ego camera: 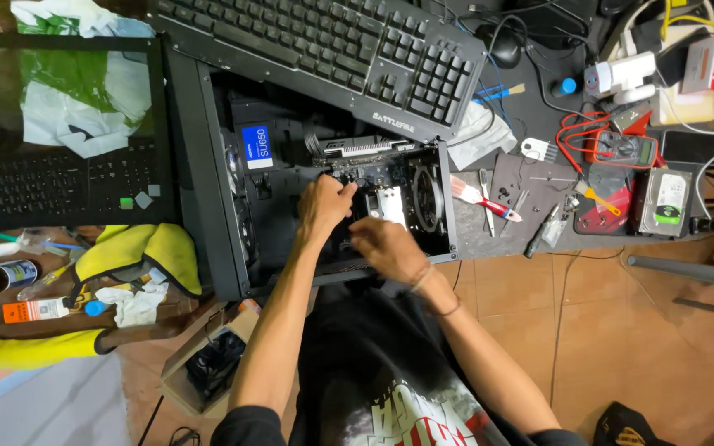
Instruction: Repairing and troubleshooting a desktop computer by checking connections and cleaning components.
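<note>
case: open black metal computer case point(208, 165) lying flat, circuit board, round fan inside
left hand point(324, 205): fingers curled, grip unclear
right hand point(386, 246): fingers bent, grip unclear

fingertips point(349, 192) hidden inside computer case point(208, 165)

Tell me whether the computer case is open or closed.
Open: the computer case lies on its side, panel off, fan exposed; left hand and right hand reach inside.

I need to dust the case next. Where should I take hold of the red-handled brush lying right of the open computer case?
Probably grip the red-handled brush by its red handle, coming from above on the right. It lies flat on the dark mat with bristles toward the black computer case, so the handle end is free.
</note>
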